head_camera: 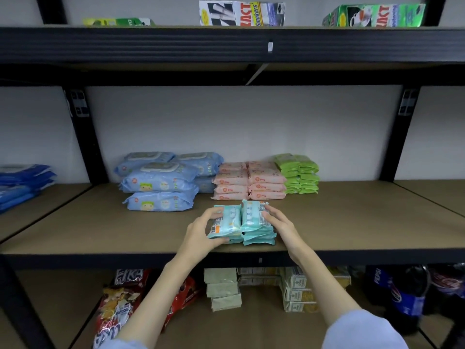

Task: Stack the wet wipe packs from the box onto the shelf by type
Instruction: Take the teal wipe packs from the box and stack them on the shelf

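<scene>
My left hand (201, 229) and right hand (276, 222), fingers partly curled, clasp two adjacent stacks of teal plastic wet wipe packs (241, 222) between them on the brown shelf board (352, 222); uneven squeezing could topple the slippery upper packs.

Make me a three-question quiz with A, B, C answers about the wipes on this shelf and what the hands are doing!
1. Where are the pink packs?
A. Between the light blue packs and the green packs
B. On the top shelf
C. In front of the teal packs

2. What colour are the packs under the hands?
A. Pink
B. Teal
C. Green

3. What are the hands doing?
A. Hanging away from the shelf
B. Holding a bottle
C. Touching the teal packs

Answers: 1 A, pink sits between blue and green. 2 B, those wrappers are teal. 3 C, the left hand and right hand rest on either side of the teal packs.
</scene>
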Available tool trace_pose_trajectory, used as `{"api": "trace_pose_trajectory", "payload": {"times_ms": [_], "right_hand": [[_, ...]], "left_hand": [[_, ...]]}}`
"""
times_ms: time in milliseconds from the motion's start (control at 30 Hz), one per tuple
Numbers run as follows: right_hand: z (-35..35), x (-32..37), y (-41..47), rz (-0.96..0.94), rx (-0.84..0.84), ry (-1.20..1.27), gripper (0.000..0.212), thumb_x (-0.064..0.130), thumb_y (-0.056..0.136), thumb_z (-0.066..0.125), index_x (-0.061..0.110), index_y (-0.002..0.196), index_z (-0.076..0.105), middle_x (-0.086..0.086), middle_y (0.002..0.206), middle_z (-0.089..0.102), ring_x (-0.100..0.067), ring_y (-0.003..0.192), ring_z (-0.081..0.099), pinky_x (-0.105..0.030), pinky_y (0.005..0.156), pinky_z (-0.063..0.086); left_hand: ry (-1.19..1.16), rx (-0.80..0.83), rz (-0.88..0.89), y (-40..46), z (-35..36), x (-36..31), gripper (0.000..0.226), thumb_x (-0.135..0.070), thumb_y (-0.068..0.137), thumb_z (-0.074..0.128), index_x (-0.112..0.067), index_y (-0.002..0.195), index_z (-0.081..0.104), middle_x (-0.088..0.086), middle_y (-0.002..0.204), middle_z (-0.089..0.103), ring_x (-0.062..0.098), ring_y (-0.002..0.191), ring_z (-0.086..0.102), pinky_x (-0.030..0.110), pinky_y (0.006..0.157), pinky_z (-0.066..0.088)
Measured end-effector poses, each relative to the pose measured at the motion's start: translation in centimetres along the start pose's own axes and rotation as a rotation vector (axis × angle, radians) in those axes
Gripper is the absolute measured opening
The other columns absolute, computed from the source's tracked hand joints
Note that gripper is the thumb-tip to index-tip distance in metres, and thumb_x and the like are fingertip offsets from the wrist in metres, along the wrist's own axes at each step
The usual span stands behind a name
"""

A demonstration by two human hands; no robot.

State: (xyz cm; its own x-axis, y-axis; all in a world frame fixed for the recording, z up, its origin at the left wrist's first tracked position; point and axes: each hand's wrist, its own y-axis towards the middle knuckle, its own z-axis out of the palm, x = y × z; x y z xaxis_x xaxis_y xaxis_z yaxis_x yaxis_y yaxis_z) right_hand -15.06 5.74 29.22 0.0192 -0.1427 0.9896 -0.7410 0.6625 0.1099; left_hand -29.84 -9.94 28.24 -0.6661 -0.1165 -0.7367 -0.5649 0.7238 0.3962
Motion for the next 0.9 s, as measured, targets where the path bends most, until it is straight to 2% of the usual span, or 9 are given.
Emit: {"api": "trace_pose_trajectory", "payload": {"times_ms": [100,167,333,433,500,600,700,833,900], "right_hand": [[-0.1,0.0,0.0,0.001,0.001,-0.017,0.046,0.034,0.092,0.053,0.025,0.137,0.045,0.001,0.144,0.042,-0.011,0.129,0.038,-0.022,0.096,0.026],[-0.1,0.0,0.0,0.001,0.005,-0.018,0.047,0.033,0.092,0.053,0.026,0.137,0.044,0.002,0.144,0.042,-0.010,0.127,0.038,-0.021,0.096,0.026],[0.1,0.0,-0.1,0.005,0.004,-0.010,0.049,0.031,0.091,0.055,0.024,0.138,0.043,0.001,0.141,0.044,-0.009,0.120,0.041,-0.018,0.091,0.032],[0.1,0.1,-0.1,0.021,-0.001,0.006,0.048,0.029,0.091,0.055,0.023,0.138,0.043,0.002,0.136,0.047,-0.007,0.115,0.043,-0.008,0.073,0.039],[0.0,0.0,0.0,0.027,-0.007,0.021,0.047,0.029,0.091,0.055,0.024,0.137,0.045,0.003,0.133,0.048,-0.007,0.114,0.044,-0.008,0.071,0.038],[0.0,-0.1,0.2,0.025,-0.019,0.035,0.045,0.029,0.091,0.055,0.024,0.135,0.046,0.005,0.130,0.049,-0.007,0.114,0.044,-0.006,0.072,0.039],[0.3,0.1,0.2,0.028,-0.048,0.030,0.040,0.028,0.092,0.055,0.021,0.132,0.049,0.007,0.120,0.051,-0.005,0.107,0.046,0.003,0.064,0.039],[0.5,0.7,1.2,0.055,-0.160,-0.051,0.034,0.039,0.087,0.060,0.017,0.113,0.060,0.001,0.121,0.059,-0.010,0.105,0.053,-0.012,0.077,0.041],[0.7,1.3,2.3,0.074,-0.245,-0.287,0.042,0.053,0.080,0.063,0.019,0.104,0.061,-0.003,0.121,0.059,-0.017,0.109,0.055,-0.028,0.091,0.044]], "left_hand": [[-0.026,-0.036,0.067,-0.6,-0.5,-0.5,0.069,-0.017,0.070,0.080,-0.044,0.122,0.043,-0.013,0.111,0.065,-0.005,0.106,0.053,-0.004,0.082,0.032],[-0.055,-0.082,0.106,-0.9,-1.0,-1.4,0.068,-0.020,0.071,0.079,-0.050,0.119,0.040,-0.016,0.103,0.068,-0.010,0.104,0.054,-0.005,0.084,0.031],[-0.188,-0.252,0.153,1.6,-2.4,-3.2,0.062,-0.031,0.078,0.070,-0.049,0.128,0.037,-0.020,0.120,0.056,0.005,0.107,0.056,0.025,0.093,0.043],[-0.230,-0.214,0.107,4.3,-2.6,-3.4,0.052,-0.027,0.085,0.064,-0.054,0.121,0.039,-0.007,0.111,0.063,0.003,0.100,0.061,0.030,0.082,0.054],[-0.208,-0.175,0.060,5.6,-2.2,-2.7,0.044,-0.028,0.089,0.060,-0.056,0.117,0.042,-0.008,0.109,0.064,0.006,0.100,0.062,0.036,0.085,0.054],[-0.268,-0.117,-0.032,6.5,-1.4,-1.5,0.032,-0.023,0.093,0.053,-0.039,0.120,0.046,-0.003,0.116,0.059,0.018,0.113,0.056,0.037,0.094,0.048],[-0.406,-0.019,-0.159,5.6,-0.7,-1.0,0.046,-0.015,0.089,0.059,-0.020,0.130,0.039,0.004,0.119,0.055,0.017,0.111,0.053,0.025,0.085,0.048],[-0.487,0.123,-0.284,3.7,0.0,0.3,0.057,-0.011,0.086,0.063,-0.021,0.135,0.034,0.002,0.127,0.048,0.010,0.113,0.047,0.022,0.091,0.040],[-0.492,0.166,-0.291,3.2,0.3,0.7,0.051,-0.012,0.087,0.061,-0.029,0.130,0.039,0.002,0.133,0.047,0.011,0.113,0.048,0.018,0.086,0.042]]}}
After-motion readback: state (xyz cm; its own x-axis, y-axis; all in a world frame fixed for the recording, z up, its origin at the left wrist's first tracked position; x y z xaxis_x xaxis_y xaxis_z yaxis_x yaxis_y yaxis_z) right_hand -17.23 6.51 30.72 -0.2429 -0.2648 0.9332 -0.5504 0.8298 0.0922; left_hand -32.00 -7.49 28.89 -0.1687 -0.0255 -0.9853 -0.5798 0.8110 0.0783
